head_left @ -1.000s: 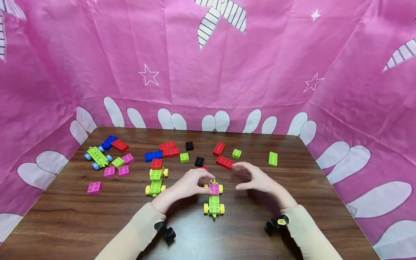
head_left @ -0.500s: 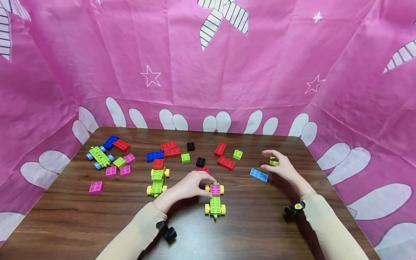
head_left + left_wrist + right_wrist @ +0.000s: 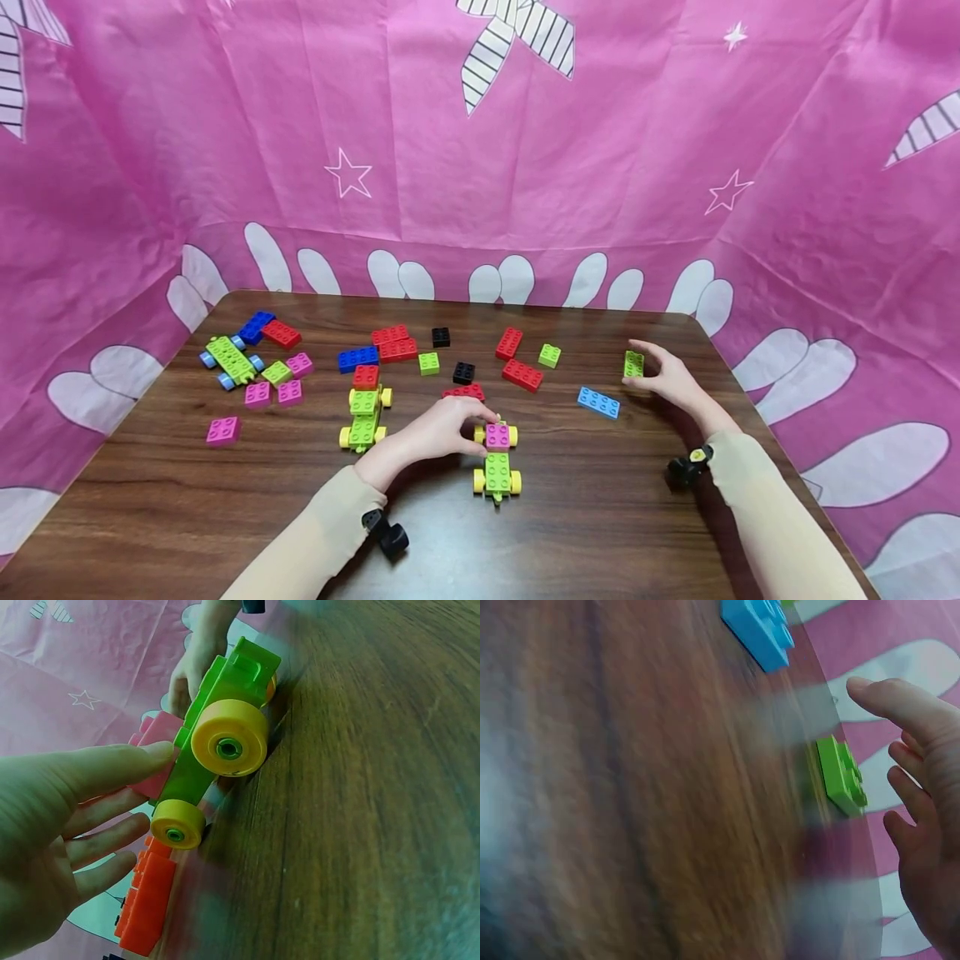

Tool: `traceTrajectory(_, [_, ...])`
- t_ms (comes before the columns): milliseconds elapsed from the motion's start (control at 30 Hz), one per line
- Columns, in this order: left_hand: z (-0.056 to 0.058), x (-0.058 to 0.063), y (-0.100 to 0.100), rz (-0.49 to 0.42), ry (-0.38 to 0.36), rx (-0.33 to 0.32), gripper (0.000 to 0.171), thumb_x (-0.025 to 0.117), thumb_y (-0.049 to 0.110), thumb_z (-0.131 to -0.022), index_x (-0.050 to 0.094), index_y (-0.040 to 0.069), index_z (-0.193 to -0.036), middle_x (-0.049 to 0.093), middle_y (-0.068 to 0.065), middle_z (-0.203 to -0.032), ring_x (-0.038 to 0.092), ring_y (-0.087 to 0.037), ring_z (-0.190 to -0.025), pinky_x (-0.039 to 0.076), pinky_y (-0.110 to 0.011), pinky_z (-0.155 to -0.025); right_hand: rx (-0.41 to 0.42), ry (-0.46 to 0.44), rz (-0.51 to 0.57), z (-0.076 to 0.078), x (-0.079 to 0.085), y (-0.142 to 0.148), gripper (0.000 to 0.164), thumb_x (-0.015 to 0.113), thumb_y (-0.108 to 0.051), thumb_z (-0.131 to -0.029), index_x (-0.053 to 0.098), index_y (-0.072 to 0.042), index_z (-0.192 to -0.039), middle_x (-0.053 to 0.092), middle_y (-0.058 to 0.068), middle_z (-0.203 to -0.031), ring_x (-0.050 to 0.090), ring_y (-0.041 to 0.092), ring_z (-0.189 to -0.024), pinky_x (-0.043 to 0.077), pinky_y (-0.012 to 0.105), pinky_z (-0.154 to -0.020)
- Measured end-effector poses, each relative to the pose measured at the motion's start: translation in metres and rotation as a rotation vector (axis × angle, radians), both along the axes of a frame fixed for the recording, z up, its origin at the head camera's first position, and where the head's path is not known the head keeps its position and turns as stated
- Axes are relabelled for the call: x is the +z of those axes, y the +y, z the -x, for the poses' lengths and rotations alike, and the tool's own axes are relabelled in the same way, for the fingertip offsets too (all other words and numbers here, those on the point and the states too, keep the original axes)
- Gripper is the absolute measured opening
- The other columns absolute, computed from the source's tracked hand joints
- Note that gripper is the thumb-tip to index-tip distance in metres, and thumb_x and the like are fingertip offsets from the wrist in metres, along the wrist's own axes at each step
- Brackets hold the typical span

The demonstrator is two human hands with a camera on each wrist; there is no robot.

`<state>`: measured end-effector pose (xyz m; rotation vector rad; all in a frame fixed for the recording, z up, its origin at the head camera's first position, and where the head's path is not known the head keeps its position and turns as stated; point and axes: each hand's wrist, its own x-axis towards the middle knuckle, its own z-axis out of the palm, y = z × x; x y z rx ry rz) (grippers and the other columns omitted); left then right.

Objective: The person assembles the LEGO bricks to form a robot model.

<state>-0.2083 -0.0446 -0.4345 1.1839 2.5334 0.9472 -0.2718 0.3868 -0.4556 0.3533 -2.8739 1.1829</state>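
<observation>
My left hand [image 3: 444, 429] pinches a pink brick [image 3: 497, 437] between thumb and fingers. That brick sits on one end of a lime green toy car base [image 3: 498, 472] with yellow wheels [image 3: 229, 738]. In the left wrist view the thumb lies against the pink brick [image 3: 159, 732]; the index fingertip is hidden behind it. At the right, my right hand [image 3: 670, 382] is spread beside a lime green brick [image 3: 633, 363], thumb on the near side and fingers on the far side. The right wrist view shows a gap between those fingers and the green brick [image 3: 841, 777].
A light blue brick [image 3: 598, 402] lies left of my right hand. Red bricks [image 3: 522, 375], black bricks [image 3: 463, 372] and small green bricks lie farther back. A second yellow-wheeled car [image 3: 364, 417] stands left, and a blue-wheeled base [image 3: 230, 359] lies among pink bricks [image 3: 222, 430].
My right hand has moved right, away from near the middle red bricks, past the light blue brick to the lime green brick. The left hand has stayed at the pink brick.
</observation>
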Motion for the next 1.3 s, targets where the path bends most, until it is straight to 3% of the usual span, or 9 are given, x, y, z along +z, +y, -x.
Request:
traceTrajectory(100, [-0.001, 0.001, 0.000, -0.004, 0.003, 0.000, 0.042, 0.080, 0.023, -0.079, 0.068, 0.008, -0.116, 0.069, -0.004, -0.112, 0.064, -0.018, -0.105, 0.050, -0.034, -0.093, -0.003, -0.041, -0.007, 0.003, -0.001, 0.007, 0.079, 0.077, -0.023, -0.083, 0.036, 0.001, -0.145, 0.039, 0.025, -0.147, 0.037, 0.044, -0.134, 0.038, 0.039, -0.107])
traceTrajectory(200, [-0.001, 0.001, 0.000, -0.003, 0.009, 0.001, 0.042, 0.080, 0.023, -0.079, 0.068, 0.008, -0.116, 0.069, -0.004, -0.112, 0.064, -0.017, -0.104, 0.050, -0.034, -0.093, 0.005, -0.071, -0.019, 0.005, -0.002, 0.013, 0.081, 0.076, -0.026, -0.083, 0.033, 0.000, -0.147, 0.039, 0.026, -0.147, 0.041, 0.043, -0.131, 0.038, 0.021, -0.098])
traceTrajectory(300, [-0.001, 0.001, 0.000, 0.000, 0.012, 0.000, 0.040, 0.079, 0.023, -0.080, 0.069, 0.009, -0.116, 0.069, -0.003, -0.111, 0.063, -0.016, -0.103, 0.050, -0.033, -0.092, 0.011, -0.093, -0.031, 0.007, -0.004, 0.017, 0.083, 0.076, -0.027, -0.083, 0.032, 0.000, -0.148, 0.039, 0.028, -0.146, 0.041, 0.041, -0.130, 0.035, 0.016, -0.095])
traceTrajectory(367, [-0.001, 0.001, 0.000, 0.004, 0.016, -0.002, 0.039, 0.079, 0.024, -0.081, 0.069, 0.009, -0.116, 0.069, -0.003, -0.111, 0.062, -0.016, -0.102, 0.049, -0.032, -0.091, 0.013, -0.104, -0.038, 0.008, -0.006, 0.019, 0.083, 0.076, -0.027, -0.084, 0.030, 0.001, -0.148, 0.038, 0.028, -0.146, 0.039, 0.041, -0.132, 0.035, 0.022, -0.100])
traceTrajectory(467, [-0.001, 0.001, 0.000, 0.003, 0.019, -0.004, 0.039, 0.078, 0.025, -0.081, 0.069, 0.009, -0.115, 0.069, -0.002, -0.109, 0.061, -0.015, -0.099, 0.049, -0.032, -0.089, 0.012, -0.113, -0.048, 0.009, -0.008, 0.019, 0.084, 0.075, -0.026, -0.084, 0.029, 0.002, -0.148, 0.035, 0.029, -0.148, 0.035, 0.043, -0.135, 0.033, 0.042, -0.109])
traceTrajectory(533, [-0.001, 0.001, -0.001, 0.003, 0.017, -0.004, 0.039, 0.079, 0.025, -0.081, 0.069, 0.009, -0.115, 0.069, -0.002, -0.109, 0.061, -0.015, -0.098, 0.049, -0.031, -0.089, 0.009, -0.116, -0.051, 0.009, -0.008, 0.019, 0.084, 0.075, -0.025, -0.084, 0.028, 0.003, -0.148, 0.033, 0.030, -0.148, 0.032, 0.045, -0.136, 0.029, 0.055, -0.109])
traceTrajectory(600, [-0.001, 0.002, 0.000, 0.000, 0.015, -0.003, 0.039, 0.079, 0.025, -0.081, 0.069, 0.009, -0.115, 0.069, -0.002, -0.108, 0.062, -0.015, -0.097, 0.050, -0.031, -0.088, 0.007, -0.117, -0.053, 0.008, -0.007, 0.019, 0.084, 0.075, -0.025, -0.084, 0.028, 0.004, -0.148, 0.032, 0.031, -0.148, 0.031, 0.047, -0.136, 0.026, 0.060, -0.109])
traceTrajectory(1300, [0.000, 0.002, 0.000, 0.010, 0.028, -0.001, 0.038, 0.078, 0.025, -0.081, 0.070, 0.010, -0.115, 0.069, -0.002, -0.107, 0.062, -0.016, -0.095, 0.050, -0.029, -0.086, -0.038, -0.085, -0.070, 0.011, -0.012, 0.019, 0.075, 0.074, -0.021, -0.084, 0.036, 0.006, -0.142, 0.042, 0.034, -0.139, 0.043, 0.047, -0.126, 0.033, 0.057, -0.104])
